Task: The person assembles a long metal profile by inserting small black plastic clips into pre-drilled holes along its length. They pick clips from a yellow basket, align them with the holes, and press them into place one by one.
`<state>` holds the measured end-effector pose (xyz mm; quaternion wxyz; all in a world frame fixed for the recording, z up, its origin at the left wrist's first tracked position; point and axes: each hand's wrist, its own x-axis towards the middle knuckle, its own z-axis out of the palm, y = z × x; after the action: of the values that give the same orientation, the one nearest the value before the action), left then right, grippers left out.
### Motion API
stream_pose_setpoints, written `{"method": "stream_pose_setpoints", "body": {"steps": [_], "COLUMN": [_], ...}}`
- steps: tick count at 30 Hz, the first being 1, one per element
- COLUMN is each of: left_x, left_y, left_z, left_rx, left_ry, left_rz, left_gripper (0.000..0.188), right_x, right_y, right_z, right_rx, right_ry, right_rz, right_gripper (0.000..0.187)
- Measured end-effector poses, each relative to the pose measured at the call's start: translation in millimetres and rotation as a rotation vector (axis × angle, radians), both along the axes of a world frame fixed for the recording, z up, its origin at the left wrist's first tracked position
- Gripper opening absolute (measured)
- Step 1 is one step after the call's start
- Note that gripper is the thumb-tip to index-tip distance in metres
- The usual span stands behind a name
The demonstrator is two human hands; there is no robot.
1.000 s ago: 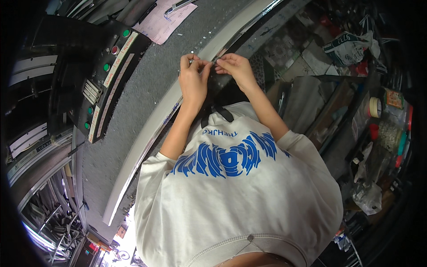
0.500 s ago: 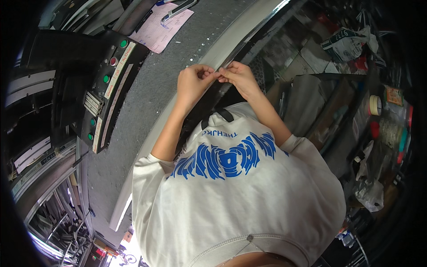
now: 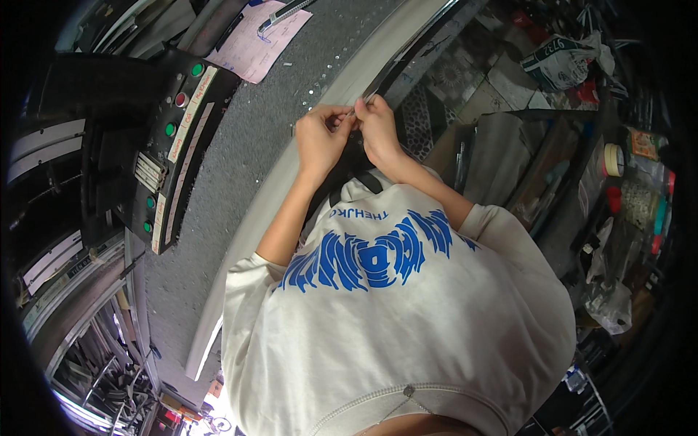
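Both hands meet above the light-coloured edge strip (image 3: 280, 182) of a long grey work surface (image 3: 211, 196). My left hand (image 3: 323, 134) has its thumb and fingertips pinched together. Close against those fingertips, my right hand (image 3: 379, 131) pinches too, its thumb raised. A thin, small piece seems to lie between the fingertips, but the fingers cover most of it and its kind cannot be made out.
A black control panel (image 3: 163, 171) with green and red buttons stands on the left. Beyond lie a pink written sheet (image 3: 258, 43) and a utility knife (image 3: 285, 13). Tiny bits dot the surface. At right are a white-and-green bag (image 3: 560, 65) and a tape roll (image 3: 613, 159).
My right hand has turned more upright and moved slightly left, its thumb now showing on top. The left hand stays pinched, almost in place. The view has shifted a little.
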<state>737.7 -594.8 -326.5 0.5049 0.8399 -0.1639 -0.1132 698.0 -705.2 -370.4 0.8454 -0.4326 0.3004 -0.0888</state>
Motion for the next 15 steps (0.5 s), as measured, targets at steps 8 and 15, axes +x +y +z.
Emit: {"method": "stream_pose_setpoints", "body": {"steps": [8, 15], "left_x": [52, 62], "left_y": [36, 48], "left_z": [-8, -24], "left_rx": [0.254, 0.307], "left_ry": [-0.154, 0.137], "left_rz": [0.085, 0.008], "left_gripper": [0.023, 0.024], "right_x": [-37, -61], "right_y": [-62, -106], "right_z": [6, 1], "right_rx": [-0.257, -0.878], "right_ry": [0.189, 0.351], "right_rz": [0.519, 0.636], "right_gripper": [0.035, 0.019]}}
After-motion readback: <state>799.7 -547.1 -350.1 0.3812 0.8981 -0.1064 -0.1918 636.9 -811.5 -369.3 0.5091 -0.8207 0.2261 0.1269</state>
